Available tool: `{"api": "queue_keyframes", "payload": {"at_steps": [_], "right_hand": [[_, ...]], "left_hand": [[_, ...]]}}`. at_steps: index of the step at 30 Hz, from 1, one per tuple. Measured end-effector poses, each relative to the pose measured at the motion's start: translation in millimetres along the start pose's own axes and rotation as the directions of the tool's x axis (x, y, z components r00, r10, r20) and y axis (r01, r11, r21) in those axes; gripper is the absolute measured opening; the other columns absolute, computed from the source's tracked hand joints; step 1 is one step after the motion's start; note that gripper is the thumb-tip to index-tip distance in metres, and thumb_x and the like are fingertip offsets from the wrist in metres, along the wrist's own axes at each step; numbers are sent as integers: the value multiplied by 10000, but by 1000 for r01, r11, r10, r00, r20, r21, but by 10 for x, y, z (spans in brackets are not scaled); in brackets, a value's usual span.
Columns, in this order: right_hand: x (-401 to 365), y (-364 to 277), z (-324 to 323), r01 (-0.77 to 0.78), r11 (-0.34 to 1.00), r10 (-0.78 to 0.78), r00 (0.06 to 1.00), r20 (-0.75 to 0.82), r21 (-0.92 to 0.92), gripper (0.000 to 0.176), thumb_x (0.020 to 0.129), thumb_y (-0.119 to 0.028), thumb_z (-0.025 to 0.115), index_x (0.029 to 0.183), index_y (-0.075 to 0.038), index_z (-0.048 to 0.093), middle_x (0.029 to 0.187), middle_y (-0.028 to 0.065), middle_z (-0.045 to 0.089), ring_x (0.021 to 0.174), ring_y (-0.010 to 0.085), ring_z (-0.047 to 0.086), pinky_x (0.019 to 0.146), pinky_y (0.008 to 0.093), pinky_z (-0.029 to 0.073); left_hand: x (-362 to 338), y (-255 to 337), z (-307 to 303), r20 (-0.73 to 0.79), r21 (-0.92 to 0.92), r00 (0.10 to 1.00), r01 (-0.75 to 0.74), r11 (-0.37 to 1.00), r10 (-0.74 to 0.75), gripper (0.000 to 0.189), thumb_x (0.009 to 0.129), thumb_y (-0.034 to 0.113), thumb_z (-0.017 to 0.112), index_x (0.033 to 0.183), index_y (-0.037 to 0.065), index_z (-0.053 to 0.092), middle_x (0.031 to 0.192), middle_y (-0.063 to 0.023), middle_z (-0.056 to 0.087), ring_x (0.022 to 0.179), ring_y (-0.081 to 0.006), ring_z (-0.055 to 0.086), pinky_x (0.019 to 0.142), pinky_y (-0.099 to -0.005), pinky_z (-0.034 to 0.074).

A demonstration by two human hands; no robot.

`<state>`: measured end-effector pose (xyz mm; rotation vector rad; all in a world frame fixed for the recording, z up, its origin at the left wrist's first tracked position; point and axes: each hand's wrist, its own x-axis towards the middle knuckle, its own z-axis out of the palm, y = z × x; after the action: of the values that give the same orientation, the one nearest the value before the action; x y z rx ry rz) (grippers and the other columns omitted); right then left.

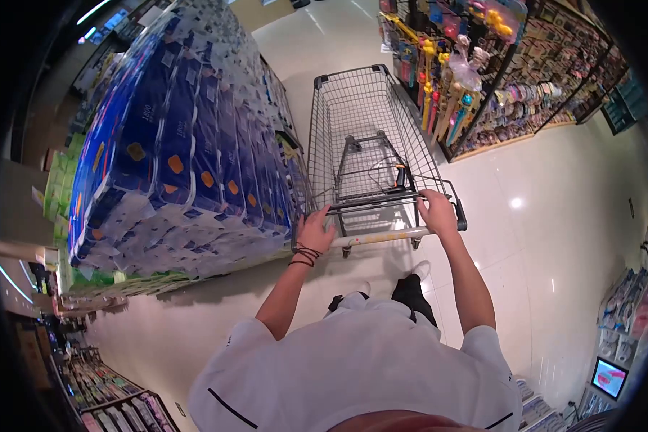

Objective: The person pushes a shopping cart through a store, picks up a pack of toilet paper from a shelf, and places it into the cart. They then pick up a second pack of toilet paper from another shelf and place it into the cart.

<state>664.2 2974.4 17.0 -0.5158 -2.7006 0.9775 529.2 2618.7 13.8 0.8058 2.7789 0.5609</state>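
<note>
Both hands gripping the handle [381, 235] of empty shopping cart [325, 137], mid-aisle, straight ahead.
Risk: cart's left side close beside stacked blue packs [187, 144]; could clip or topple them if veering left. Toy rack [468, 79] near on right. Left hand [315, 230] curled over bar's left end, right hand [437, 211] wrapped round right end, arms reaching forward.
</note>
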Motion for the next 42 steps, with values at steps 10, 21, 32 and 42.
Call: {"api": "queue_keyframes", "payload": {"at_steps": [10,21,32,42], "right_hand": [[998,369,-86,179,984,-180,980,79,20,280,917,-195,657,1098,14,703,1098,206,721,1038,384,675,931,463,536],[1834,466,-172,269,962,-271,927,258,45,359,902,-226,685,1198,-23,686,1152,186,713,1070,380,668,957,462,533],[2666,220,64,181,981,-192,958,214,69,323,908,-195,658,1185,-37,708,1119,224,718,1030,407,686,930,465,537],[3927,-188,479,138,990,-129,975,181,-38,262,900,-176,661,1110,-27,711,1056,218,725,982,420,687,890,488,544]], "left_hand": [[417,379,110,-112,-60,972,202,978,-207,583,877,294,625,1440,161,548,1305,-134,666,1263,-304,591,1185,-541,301],[767,618,101,-172,-52,931,318,947,-322,563,861,271,602,1406,133,582,1235,-175,690,1211,-320,619,1170,-528,323],[1560,191,-165,-226,-110,932,265,958,-284,519,860,229,611,1367,119,609,1208,-197,697,1165,-338,633,1149,-498,367],[3005,-526,-551,-257,-89,938,219,972,-235,505,828,209,646,1322,101,645,1205,-175,705,1148,-336,638,1127,-476,390]]}}
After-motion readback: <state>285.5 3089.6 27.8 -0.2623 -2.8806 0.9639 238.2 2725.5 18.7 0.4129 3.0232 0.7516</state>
